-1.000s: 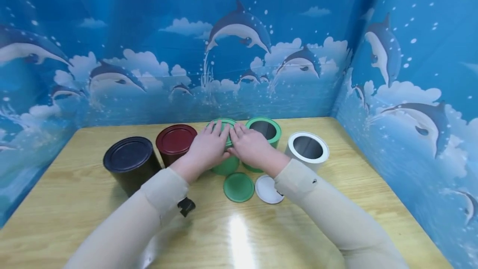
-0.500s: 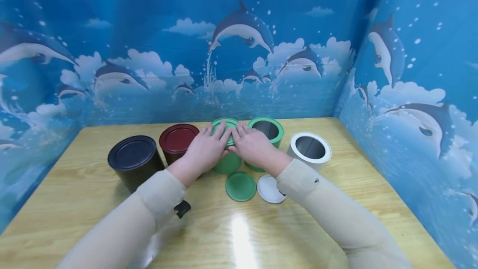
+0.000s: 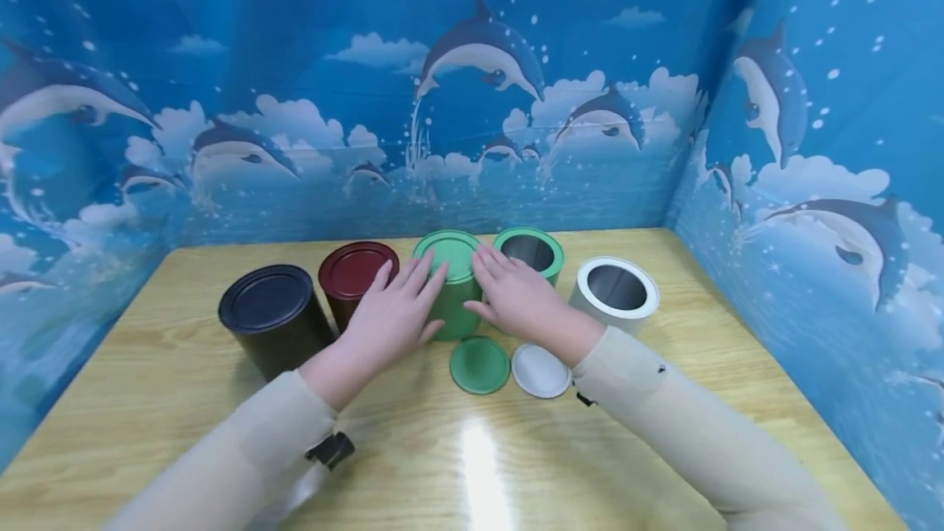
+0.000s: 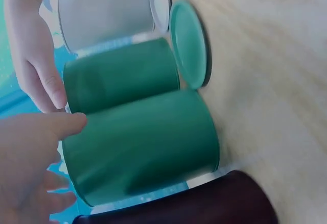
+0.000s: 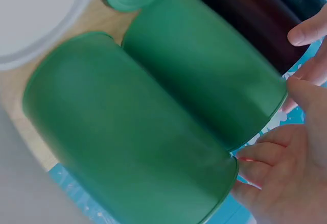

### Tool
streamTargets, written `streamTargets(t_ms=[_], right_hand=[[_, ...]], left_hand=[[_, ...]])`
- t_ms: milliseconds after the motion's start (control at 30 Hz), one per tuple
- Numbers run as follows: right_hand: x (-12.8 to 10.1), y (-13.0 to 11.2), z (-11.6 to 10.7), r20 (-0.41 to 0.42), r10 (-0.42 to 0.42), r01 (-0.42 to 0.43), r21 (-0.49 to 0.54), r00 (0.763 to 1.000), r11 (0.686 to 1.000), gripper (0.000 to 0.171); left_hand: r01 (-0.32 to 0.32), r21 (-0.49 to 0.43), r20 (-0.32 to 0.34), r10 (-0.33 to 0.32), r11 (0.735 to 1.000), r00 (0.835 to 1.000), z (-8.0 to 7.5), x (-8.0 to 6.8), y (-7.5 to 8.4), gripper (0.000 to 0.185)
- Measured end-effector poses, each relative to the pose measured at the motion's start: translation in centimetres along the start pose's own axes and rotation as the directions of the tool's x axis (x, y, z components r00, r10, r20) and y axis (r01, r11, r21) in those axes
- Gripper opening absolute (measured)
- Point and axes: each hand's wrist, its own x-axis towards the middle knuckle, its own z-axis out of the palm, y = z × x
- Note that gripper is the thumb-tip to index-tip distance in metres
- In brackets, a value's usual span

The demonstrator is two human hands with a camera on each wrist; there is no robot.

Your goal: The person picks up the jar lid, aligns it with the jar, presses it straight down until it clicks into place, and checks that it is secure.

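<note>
A green can (image 3: pixel 459 318) with its green lid (image 3: pixel 451 248) seated on top stands in the middle of the row. My left hand (image 3: pixel 387 318) hovers by that lid's left edge, fingers spread and straight; in the left wrist view its thumb points toward the green can (image 4: pixel 143 142). On the lid's right edge lie the straight fingertips of my right hand (image 3: pixel 519 293). In the right wrist view, the right hand (image 5: pixel 281 168) reaches the top ends of both green cans. Just right of the lidded can, a second green can (image 3: pixel 558 259) has an uncovered top.
A loose green lid (image 3: pixel 479 365) and a white lid (image 3: pixel 541 371) lie on the wooden table (image 3: pixel 413 465) in front. An uncovered white can (image 3: pixel 590 308) stands at right. Lidded dark red (image 3: pixel 357 269) and black (image 3: pixel 283 342) cans stand at left. Dolphin-print curtains surround the table.
Both hands were together over the green can's lid. They have since moved apart, the left hand leftward and down, the right slightly rightward, uncovering the lid. The cans stay put.
</note>
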Motion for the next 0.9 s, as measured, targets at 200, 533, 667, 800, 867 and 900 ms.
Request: streamTargets(t_ms=[200, 533, 667, 800, 867, 900], right_hand=[[-2.6, 0.0, 0.3, -0.034, -0.028, 0.029, 0.031, 0.999, 0.999, 0.071], [-4.8, -0.8, 1.4, -0.086, -0.067, 0.068, 0.012, 0.994, 0.998, 0.072], [-5.7, -1.3, 2.1, -0.080, -0.079, 0.082, 0.034, 0.994, 0.996, 0.069], [-6.2, -1.5, 3.5, -0.094, -0.123, 0.127, 0.036, 0.988, 0.991, 0.067], [-6.3, -1.6, 4.3, -0.101, -0.144, 0.149, 0.035, 0.984, 0.988, 0.066], [-6.3, -1.6, 4.7, -0.101, -0.152, 0.156, 0.033, 0.983, 0.987, 0.066]], left_hand=[[-0.063, -0.022, -0.107, 0.060, 0.998, 0.992, 0.1, -2.2, 0.8, 0.075], [-0.102, -0.061, -0.115, 0.095, 0.993, 0.989, 1.3, -3.9, 2.2, 0.076], [-0.136, -0.088, -0.073, 0.129, 0.987, 0.989, 2.2, -4.2, 2.8, 0.074], [-0.138, -0.127, 0.000, 0.139, 0.982, 0.990, 3.3, -4.2, 3.2, 0.070], [-0.133, -0.140, 0.029, 0.138, 0.981, 0.990, 3.9, -4.2, 3.4, 0.068], [-0.132, -0.147, 0.042, 0.140, 0.980, 0.989, 4.1, -4.1, 3.5, 0.068]])
